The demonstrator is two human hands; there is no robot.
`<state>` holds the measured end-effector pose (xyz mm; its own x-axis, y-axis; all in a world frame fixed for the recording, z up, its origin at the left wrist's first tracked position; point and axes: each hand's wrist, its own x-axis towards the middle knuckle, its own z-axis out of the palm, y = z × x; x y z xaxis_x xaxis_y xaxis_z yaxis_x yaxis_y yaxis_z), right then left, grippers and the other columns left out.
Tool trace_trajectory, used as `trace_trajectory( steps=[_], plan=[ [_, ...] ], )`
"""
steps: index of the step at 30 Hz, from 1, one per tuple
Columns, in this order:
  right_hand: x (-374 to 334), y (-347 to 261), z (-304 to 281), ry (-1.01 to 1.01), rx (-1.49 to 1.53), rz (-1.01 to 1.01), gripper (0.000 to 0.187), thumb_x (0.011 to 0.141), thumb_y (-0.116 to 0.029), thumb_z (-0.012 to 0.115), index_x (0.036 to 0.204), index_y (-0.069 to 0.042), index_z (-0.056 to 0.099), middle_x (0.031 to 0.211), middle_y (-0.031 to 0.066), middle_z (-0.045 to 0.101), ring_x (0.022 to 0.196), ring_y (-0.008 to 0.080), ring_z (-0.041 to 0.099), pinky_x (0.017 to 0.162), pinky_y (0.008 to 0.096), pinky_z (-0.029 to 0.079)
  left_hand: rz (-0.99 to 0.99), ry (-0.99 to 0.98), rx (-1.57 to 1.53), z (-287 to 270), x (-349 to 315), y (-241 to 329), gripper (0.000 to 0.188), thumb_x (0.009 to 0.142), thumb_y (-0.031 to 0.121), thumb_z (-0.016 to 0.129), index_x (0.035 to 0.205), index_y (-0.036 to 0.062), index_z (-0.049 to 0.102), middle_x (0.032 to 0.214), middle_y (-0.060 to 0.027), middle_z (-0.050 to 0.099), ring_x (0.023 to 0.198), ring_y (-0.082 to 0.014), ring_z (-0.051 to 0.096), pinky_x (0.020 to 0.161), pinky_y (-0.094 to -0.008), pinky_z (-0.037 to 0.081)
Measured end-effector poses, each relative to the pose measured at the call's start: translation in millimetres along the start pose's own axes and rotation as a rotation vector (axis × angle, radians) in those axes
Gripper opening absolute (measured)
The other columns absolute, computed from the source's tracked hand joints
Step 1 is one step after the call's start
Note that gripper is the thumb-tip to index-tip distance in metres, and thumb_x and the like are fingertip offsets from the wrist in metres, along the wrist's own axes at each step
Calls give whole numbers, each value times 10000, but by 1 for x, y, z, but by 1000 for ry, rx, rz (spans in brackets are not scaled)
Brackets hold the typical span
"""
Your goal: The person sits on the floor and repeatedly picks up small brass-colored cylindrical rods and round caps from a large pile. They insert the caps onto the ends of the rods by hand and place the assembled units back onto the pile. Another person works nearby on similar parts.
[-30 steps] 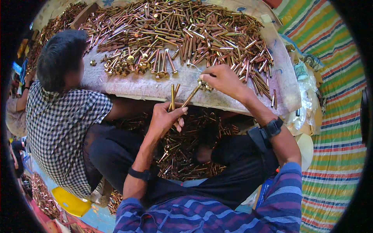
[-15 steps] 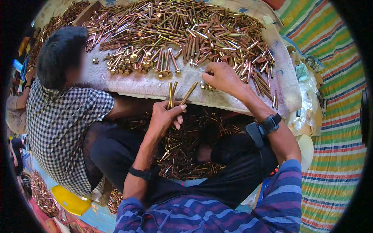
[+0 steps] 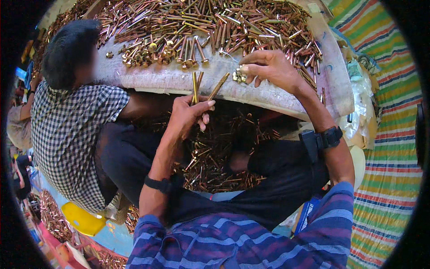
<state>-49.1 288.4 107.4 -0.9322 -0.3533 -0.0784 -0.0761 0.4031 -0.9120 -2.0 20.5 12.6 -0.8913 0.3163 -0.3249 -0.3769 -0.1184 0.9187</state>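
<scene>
My left hand (image 3: 189,114) is closed round a few long brass-coloured bolts (image 3: 218,87), which stick up and fan out beyond the fingers. It hovers in front of the table's near edge. On the right, my right hand (image 3: 274,69) reaches over a small cluster of shiny nuts (image 3: 239,77), thumb and fingers apart; the thumb tip is right by the nuts. A thin pale wire (image 3: 229,56) lies on the table near the index fingertip. Left of it, several bolts with their heads toward me (image 3: 190,53) lie in a row.
A large heap of bolts (image 3: 179,22) covers the far side of the cloth-topped table (image 3: 148,77). More bolts (image 3: 210,166) lie below, between my legs. A person in a checked shirt (image 3: 76,143) sits close on my left. Plastic bags (image 3: 359,103) hang by the right edge.
My right hand has opened its fingers and shifted over the nuts. My left hand still holds the bolts. The whole view has tipped, so the table sits higher in it.
</scene>
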Motion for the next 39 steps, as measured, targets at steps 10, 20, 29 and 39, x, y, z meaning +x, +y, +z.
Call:
trace_trajectory(
  steps=[10,20,29,39],
  plan=[
    [-10,-8,23,-104,64,-73,248,932,-127,715,1090,62,685,857,104,728,763,137,717,586,255,553,-13,-48,108,2,-21,16,266,884,122,775,1000,-101,688,774,-103,688,501,-121,611,407,-258,492],
    [-21,-11,23,-84,24,-143,219,920,-97,708,1093,39,699,837,85,728,753,119,708,592,251,556,-28,-62,142,4,-45,35,241,883,104,773,1002,-88,688,753,-73,672,507,-97,601,402,-240,470],
    [-31,-10,23,-127,131,-212,227,934,-98,706,1108,47,698,827,102,728,725,127,707,592,249,558,-80,-61,72,7,-57,43,240,877,104,780,1008,-79,694,754,-62,675,505,-79,582,390,-217,457],
    [-38,-3,26,-123,68,-49,294,961,-254,713,879,27,696,705,62,688,574,123,662,526,267,535,-53,-102,223,6,-59,45,252,862,104,793,1017,-77,709,678,-42,645,481,-94,578,403,-245,466]
  ],
)
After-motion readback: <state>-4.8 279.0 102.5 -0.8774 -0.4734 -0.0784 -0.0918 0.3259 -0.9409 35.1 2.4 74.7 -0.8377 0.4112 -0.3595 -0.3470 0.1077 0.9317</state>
